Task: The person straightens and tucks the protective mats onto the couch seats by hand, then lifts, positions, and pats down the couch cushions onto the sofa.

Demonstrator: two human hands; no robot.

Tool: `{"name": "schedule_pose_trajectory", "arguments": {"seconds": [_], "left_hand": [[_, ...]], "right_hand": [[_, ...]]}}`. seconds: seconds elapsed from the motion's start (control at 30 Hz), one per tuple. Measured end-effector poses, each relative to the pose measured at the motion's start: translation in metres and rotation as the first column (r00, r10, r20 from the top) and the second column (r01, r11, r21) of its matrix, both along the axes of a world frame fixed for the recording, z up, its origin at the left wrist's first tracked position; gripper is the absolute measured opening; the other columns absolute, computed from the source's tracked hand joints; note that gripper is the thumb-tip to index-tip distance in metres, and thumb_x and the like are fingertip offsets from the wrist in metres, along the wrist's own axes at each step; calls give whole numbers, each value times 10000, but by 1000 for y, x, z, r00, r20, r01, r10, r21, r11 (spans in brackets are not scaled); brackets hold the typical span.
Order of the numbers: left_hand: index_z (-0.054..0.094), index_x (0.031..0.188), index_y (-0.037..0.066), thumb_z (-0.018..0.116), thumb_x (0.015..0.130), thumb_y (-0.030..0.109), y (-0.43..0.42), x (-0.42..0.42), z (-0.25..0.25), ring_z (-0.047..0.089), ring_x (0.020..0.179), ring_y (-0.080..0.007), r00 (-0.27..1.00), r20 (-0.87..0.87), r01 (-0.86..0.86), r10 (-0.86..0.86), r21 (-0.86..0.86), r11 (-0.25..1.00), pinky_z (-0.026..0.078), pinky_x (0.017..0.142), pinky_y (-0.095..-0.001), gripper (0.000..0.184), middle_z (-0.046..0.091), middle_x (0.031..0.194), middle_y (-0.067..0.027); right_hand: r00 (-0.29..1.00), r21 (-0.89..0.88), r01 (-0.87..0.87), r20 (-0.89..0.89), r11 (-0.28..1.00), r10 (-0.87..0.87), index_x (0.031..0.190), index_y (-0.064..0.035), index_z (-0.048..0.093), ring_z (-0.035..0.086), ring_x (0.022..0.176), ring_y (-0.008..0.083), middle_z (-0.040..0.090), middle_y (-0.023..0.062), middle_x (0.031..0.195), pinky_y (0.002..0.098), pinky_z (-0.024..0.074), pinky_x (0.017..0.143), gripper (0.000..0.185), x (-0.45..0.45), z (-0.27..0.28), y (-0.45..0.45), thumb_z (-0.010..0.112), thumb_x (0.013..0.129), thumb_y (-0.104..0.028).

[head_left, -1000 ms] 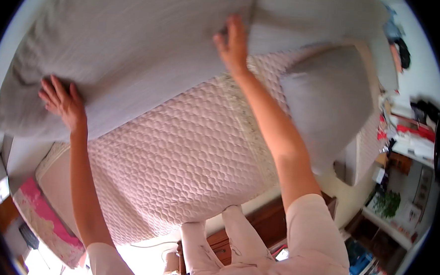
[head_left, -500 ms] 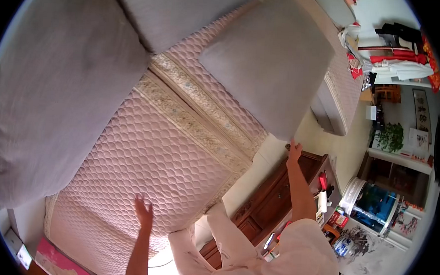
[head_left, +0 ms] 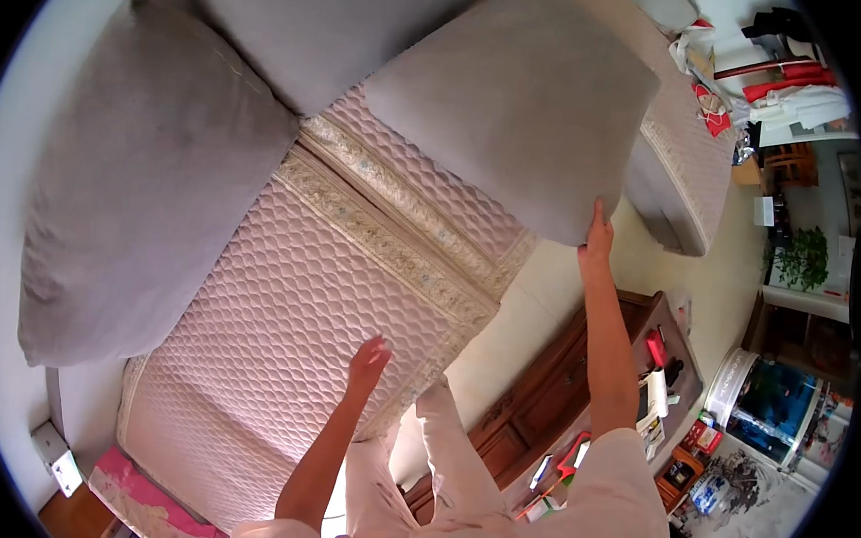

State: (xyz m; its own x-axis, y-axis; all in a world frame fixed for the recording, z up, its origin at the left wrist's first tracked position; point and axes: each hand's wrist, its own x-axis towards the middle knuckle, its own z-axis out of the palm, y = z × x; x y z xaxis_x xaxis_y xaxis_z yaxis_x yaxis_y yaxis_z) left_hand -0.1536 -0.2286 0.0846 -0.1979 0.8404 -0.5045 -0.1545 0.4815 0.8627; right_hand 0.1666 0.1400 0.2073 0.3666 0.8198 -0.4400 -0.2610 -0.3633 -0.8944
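A large grey cushion (head_left: 517, 108) lies tilted across the quilted pink sofa cover (head_left: 332, 293). At its lower right corner my right hand (head_left: 598, 237) has its fingers closed on the fabric. My left hand (head_left: 369, 361) hovers over the front part of the cover with nothing in it; its fingers are loosely bent and slightly blurred. Two more grey cushions rest against the back: a big one (head_left: 152, 196) at the left and another (head_left: 336, 30) behind. Floral beige trim (head_left: 374, 227) runs across the cover between its two sections.
Right of my legs stands a dark wooden table (head_left: 531, 391) with drawers and small items on top. Farther right are a fish tank (head_left: 774, 399) and a green plant (head_left: 803, 257). Another covered sofa section (head_left: 684, 175) and hanging clothes (head_left: 799, 103) are at the upper right.
My right hand has moved up and closed on the grey cushion's corner, which has lifted. My left hand has moved right and its fingers have drawn closer together. The view has shifted slightly.
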Motion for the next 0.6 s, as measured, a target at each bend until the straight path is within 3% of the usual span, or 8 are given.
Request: {"name": "schedule_pose_trajectory", "arguments": {"seconds": [0.07, 0.17, 0.3, 0.33, 0.4, 0.47, 0.53, 0.6], "left_hand": [[368, 1289, 71, 525, 876, 251, 69, 10, 57, 488, 1050, -145, 986, 158, -39, 46, -49, 998, 374, 905, -317, 477, 477, 1207, -55], [215, 1358, 110, 476, 884, 385, 123, 6, 147, 412, 1143, -190, 871, 445, -223, 208, -20, 975, 346, 931, -354, 607, 365, 1309, -63], [120, 1382, 139, 465, 880, 415, 89, -26, 217, 344, 1204, -226, 740, 558, -442, 375, -16, 897, 326, 947, -380, 669, 284, 1357, -83], [103, 1386, 142, 467, 880, 409, 62, -34, 225, 328, 1217, -234, 713, 567, -490, 412, -17, 871, 319, 952, -386, 678, 263, 1367, -95], [96, 1387, 152, 502, 868, 379, -5, -36, 225, 307, 1229, -226, 785, 367, -500, 500, -102, 860, 310, 967, -371, 697, 258, 1368, -118], [129, 1382, 123, 582, 831, 308, -66, -30, 198, 308, 1226, -230, 818, 167, -513, 551, -225, 829, 297, 983, -361, 736, 253, 1372, -136], [183, 1364, 67, 650, 783, 225, -112, -25, 152, 317, 1218, -232, 917, -102, -400, 387, -214, 891, 294, 989, -357, 762, 256, 1369, -150], [248, 1326, 3, 694, 734, 216, -130, -21, 104, 296, 1240, -324, 866, -442, -325, 234, -143, 935, 290, 999, -404, 771, 258, 1359, -197]], "right_hand": [[989, 84, -37, -140, 996, 48, 1175, 10, 446, 506, 1028, 203, 524, 108, 1129, 339, 430, 859, 541, -31, 29, -13, 601, 812, -359], [995, 81, -13, -97, 997, 21, 1190, 26, 438, 501, 988, 171, 520, 84, 1139, 301, 404, 854, 560, -132, 101, -91, 576, 827, -378], [967, -87, -37, -255, 995, 14, 1222, 67, 397, 441, 1082, 167, 465, 98, 1218, 282, 333, 929, 510, -197, 130, -253, 513, 881, -294], [981, -187, -98, -184, 978, 63, 1228, -5, 402, 471, 1045, 154, 470, 74, 1198, 297, 403, 865, 503, -200, 121, -296, 524, 868, -334], [984, -198, -138, -138, 970, 112, 1160, 4, 453, 513, 923, 134, 541, 59, 1062, 278, 441, 774, 430, -208, 99, -378, 546, 864, -293], [935, -331, -290, -296, 898, 193, 1113, -9, 487, 554, 812, 140, 571, 61, 987, 298, 476, 680, 387, -202, 53, -447, 565, 853, -286], [863, -579, -505, -323, 640, 389, 1083, -29, 504, 560, 721, 120, 587, 58, 925, 288, 473, 579, 357, -175, -47, -520, 574, 847, -288], [493, -546, -820, -519, 172, 698, 1033, -59, 533, 554, 704, 93, 595, 46, 850, 267, 458, 553, 313, -142, -72, -508, 580, 837, -299]]}}
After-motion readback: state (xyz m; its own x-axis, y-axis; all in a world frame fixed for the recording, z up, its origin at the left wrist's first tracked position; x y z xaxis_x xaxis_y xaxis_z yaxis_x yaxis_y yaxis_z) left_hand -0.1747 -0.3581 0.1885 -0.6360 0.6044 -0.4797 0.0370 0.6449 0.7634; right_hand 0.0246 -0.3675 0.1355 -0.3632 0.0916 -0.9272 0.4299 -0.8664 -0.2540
